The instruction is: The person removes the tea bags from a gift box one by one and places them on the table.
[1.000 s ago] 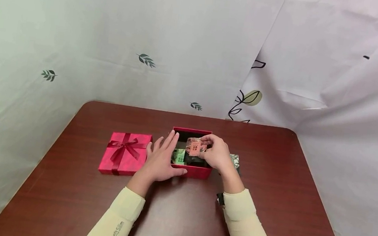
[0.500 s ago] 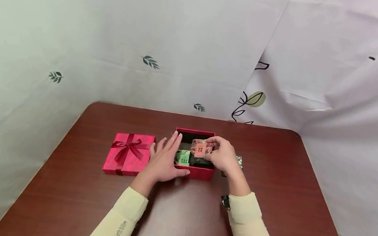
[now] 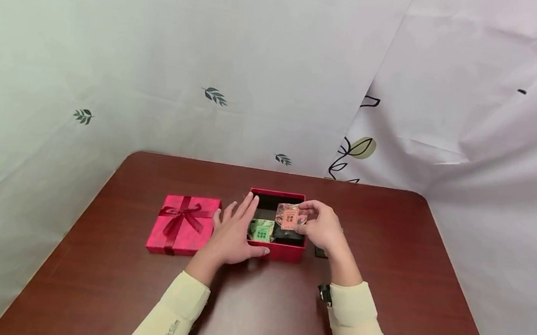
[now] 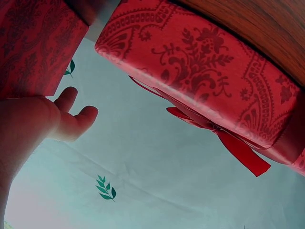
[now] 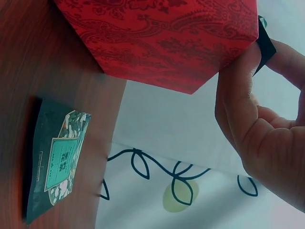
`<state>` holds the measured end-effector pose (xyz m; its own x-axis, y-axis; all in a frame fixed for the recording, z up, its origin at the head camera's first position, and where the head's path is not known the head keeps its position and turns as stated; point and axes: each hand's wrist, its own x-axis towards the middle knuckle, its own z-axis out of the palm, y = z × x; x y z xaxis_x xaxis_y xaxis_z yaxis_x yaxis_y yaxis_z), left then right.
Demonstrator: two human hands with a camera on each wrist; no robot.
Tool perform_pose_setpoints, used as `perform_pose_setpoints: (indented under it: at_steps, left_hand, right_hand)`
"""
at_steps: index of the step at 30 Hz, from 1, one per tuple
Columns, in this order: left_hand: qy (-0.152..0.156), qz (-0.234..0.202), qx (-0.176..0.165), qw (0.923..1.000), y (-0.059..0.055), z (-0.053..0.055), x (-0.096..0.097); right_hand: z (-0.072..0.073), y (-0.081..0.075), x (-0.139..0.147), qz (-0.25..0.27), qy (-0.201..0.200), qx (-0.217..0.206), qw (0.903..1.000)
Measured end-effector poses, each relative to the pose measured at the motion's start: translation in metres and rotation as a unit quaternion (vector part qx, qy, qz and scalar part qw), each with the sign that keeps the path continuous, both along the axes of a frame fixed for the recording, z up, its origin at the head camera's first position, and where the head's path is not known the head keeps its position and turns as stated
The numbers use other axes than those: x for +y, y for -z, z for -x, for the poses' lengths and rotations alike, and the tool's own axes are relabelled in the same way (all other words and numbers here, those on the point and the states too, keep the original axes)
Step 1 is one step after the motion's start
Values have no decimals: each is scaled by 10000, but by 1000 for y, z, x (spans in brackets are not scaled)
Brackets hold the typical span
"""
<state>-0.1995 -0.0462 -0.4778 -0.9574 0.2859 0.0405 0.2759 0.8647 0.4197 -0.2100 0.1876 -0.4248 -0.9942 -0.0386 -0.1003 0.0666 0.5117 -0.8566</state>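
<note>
A red patterned box [image 3: 283,254] stands uncovered in the middle of the table. My left hand [image 3: 231,238] rests against its left side, fingers extended and thumb along the front wall. My right hand [image 3: 325,230] pinches a dark sachet with an orange label [image 3: 290,218] by its right edge, over the right half of the box. Inside, at the left, lies a sachet with a green label [image 3: 262,231]. In the right wrist view the thumb and a finger hold the dark sachet's corner [image 5: 267,46] above the box rim; the box wall hides most of it.
Left of the box lies a red lid with a ribbon bow [image 3: 182,226]. Another dark sachet with a teal label [image 5: 61,162] lies on the table right of the box, partly hidden under the right hand in the head view. A printed cloth [image 3: 160,67] hangs behind the table.
My right hand has shifted the orange-labelled sachet slightly right over the box, showing more of the green-labelled one. My left hand stays on the box. The head view has shifted a little.
</note>
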Motion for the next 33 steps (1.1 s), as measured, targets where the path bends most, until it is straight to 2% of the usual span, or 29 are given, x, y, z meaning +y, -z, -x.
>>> perform_pose_setpoints:
  at_steps: [7,23,33]
  left_hand:
    - [55,-55,148,9999,0,1,1]
    - [-39,21,116,9999,0,3,3]
    - [-100,99,198,9997,1,-4,2]
  right_hand:
    - [-3,2,7,286,46,47,9996]
    - [0,2,27,665,-26,-24,9978]
    - [-2,5,41,1000,-118,-115,9948]
